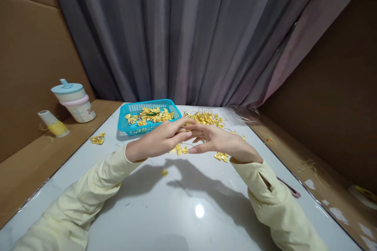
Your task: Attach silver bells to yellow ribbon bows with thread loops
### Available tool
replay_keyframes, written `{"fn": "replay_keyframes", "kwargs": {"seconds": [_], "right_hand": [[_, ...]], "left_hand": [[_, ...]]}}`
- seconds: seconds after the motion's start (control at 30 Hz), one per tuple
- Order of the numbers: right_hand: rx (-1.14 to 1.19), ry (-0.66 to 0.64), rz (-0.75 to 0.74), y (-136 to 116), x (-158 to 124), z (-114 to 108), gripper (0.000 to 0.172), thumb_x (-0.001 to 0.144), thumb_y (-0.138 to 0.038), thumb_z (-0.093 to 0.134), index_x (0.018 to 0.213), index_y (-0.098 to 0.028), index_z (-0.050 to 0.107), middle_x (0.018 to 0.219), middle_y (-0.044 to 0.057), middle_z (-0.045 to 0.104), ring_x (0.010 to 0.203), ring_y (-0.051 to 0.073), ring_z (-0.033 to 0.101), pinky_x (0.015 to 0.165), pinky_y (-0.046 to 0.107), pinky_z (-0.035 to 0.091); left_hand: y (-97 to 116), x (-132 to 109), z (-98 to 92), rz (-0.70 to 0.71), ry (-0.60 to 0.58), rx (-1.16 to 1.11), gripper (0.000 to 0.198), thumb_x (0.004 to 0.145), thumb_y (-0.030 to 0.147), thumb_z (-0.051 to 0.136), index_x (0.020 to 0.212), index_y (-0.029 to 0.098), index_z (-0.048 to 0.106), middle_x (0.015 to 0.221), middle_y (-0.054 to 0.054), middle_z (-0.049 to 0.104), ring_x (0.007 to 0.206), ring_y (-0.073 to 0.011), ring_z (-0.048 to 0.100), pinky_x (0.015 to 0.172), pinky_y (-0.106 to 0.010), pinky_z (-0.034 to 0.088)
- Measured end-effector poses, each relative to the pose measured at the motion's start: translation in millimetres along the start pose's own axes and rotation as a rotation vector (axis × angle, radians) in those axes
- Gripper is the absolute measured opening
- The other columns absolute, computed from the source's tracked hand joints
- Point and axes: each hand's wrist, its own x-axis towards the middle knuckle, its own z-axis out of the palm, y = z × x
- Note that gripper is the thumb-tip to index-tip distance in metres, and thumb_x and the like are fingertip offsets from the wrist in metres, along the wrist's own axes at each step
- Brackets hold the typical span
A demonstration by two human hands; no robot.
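Observation:
My left hand (163, 138) and my right hand (219, 139) meet above the middle of the white table, their stretched fingers overlapping. I see nothing held in either one. Behind them lies a pile of small yellow ribbon bows (206, 117) with thin cord loops. More bows (179, 149) show below the fingers, partly hidden. A blue plastic basket (126, 128) of yellow bows stands behind my left hand. One small yellow bow (164, 172) appears alone nearer to me, slightly blurred.
A lidded tumbler (77, 104) and a clear cup with yellow contents (54, 124) stand at the left on cardboard. A few bows (97, 138) lie near the left edge. Beside my right sleeve is a pink-handled tool (290, 188). A grey curtain (182, 35) hangs behind.

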Motion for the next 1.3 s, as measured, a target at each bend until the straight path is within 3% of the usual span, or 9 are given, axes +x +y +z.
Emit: {"fn": "replay_keyframes", "kwargs": {"seconds": [0.13,0.27,0.47,0.73,0.93,1.03,1.1,1.2,1.3], "right_hand": [[0.221,-0.046,0.030,3.4,5.2,10.3,0.015,0.076,-0.024,0.067,0.088,-0.015,0.064,0.078,0.001,0.066,0.072,0.011,0.061,0.074,0.027,0.047],[0.231,-0.027,0.017,3.8,-0.2,5.1,0.015,0.079,-0.027,0.065,0.071,-0.014,0.065,0.057,-0.003,0.060,0.058,0.008,0.056,0.064,0.024,0.044],[0.077,0.065,0.008,-3.6,-14.3,-10.3,0.019,0.081,-0.032,0.062,0.077,-0.014,0.066,0.056,-0.002,0.060,0.054,0.007,0.053,0.054,0.022,0.039],[-0.001,0.191,-0.092,-11.0,-24.5,-7.0,0.019,0.082,-0.034,0.058,0.083,-0.015,0.057,0.057,-0.004,0.052,0.051,0.008,0.048,0.049,0.022,0.038],[0.108,0.166,-0.167,-11.6,-20.3,7.4,0.025,0.083,-0.038,0.058,0.090,-0.018,0.045,0.052,-0.009,0.045,0.046,0.006,0.040,0.043,0.019,0.029],[0.143,0.113,-0.168,-13.0,-16.9,12.7,0.027,0.083,-0.039,0.058,0.087,-0.019,0.041,0.054,-0.007,0.050,0.047,0.006,0.042,0.044,0.019,0.028],[0.154,0.086,-0.169,-13.5,-15.1,14.3,0.028,0.084,-0.040,0.058,0.086,-0.019,0.040,0.056,-0.006,0.053,0.048,0.006,0.043,0.045,0.019,0.029],[0.168,0.084,-0.181,-12.7,-13.3,14.3,0.030,0.083,-0.043,0.058,0.086,-0.019,0.039,0.057,-0.005,0.053,0.048,0.006,0.041,0.045,0.019,0.029],[0.186,0.124,-0.173,-11.3,-12.1,13.9,0.030,0.082,-0.042,0.059,0.089,-0.020,0.040,0.057,-0.006,0.051,0.046,0.006,0.039,0.043,0.018,0.027]], "left_hand": [[1.7,-2.1,-5.4,-0.030,-0.013,-0.041,0.036,0.092,0.027,0.040,0.126,0.017,0.045,0.058,0.006,0.050,0.052,-0.0099,0.044,0.052,-0.021,0.034],[2.0,-5.1,-14.1,-0.066,-0.021,-0.156,0.037,0.091,0.028,0.043,0.127,0.019,0.046,0.052,0.007,0.044,0.048,-0.0088,0.041,0.047,-0.019,0.034],[6.7,-6.2,-28.3,-0.227,-0.160,-0.363,0.038,0.088,0.029,0.049,0.124,0.017,0.050,0.051,0.005,0.053,0.045,-0.0085,0.044,0.044,-0.019,0.036],[0.7,-5.1,-40.1,-0.268,-0.410,-0.441,0.038,0.088,0.029,0.051,0.124,0.018,0.052,0.061,0.000,0.065,0.051,-0.0100,0.054,0.050,-0.020,0.041],[-8.7,-0.4,-25.0,-0.220,-0.704,-0.450,0.051,0.078,0.033,0.066,0.125,0.026,0.049,0.094,-0.003,0.069,0.078,-0.0138,0.063,0.071,-0.023,0.046],[-8.6,5.9,-10.2,-0.126,-0.671,-0.559,0.038,0.082,0.040,0.060,0.115,0.022,0.055,0.100,-0.005,0.067,0.082,-0.0137,0.062,0.078,-0.026,0.045],[-8.0,8.6,-2.9,-0.092,-0.592,-0.591,0.031,0.085,0.044,0.055,0.100,0.018,0.061,0.091,-0.005,0.067,0.077,-0.0128,0.062,0.077,-0.026,0.045],[-6.8,8.7,2.3,-0.142,-0.463,-0.583,0.033,0.086,0.046,0.051,0.078,0.014,0.060,0.065,-0.001,0.062,0.055,-0.0089,0.052,0.058,-0.023,0.041],[-4.8,6.6,2.7,-0.195,-0.382,-0.593,0.032,0.087,0.043,0.051,0.075,0.014,0.057,0.050,0.005,0.050,0.045,-0.0069,0.038,0.047,-0.021,0.029]]}}
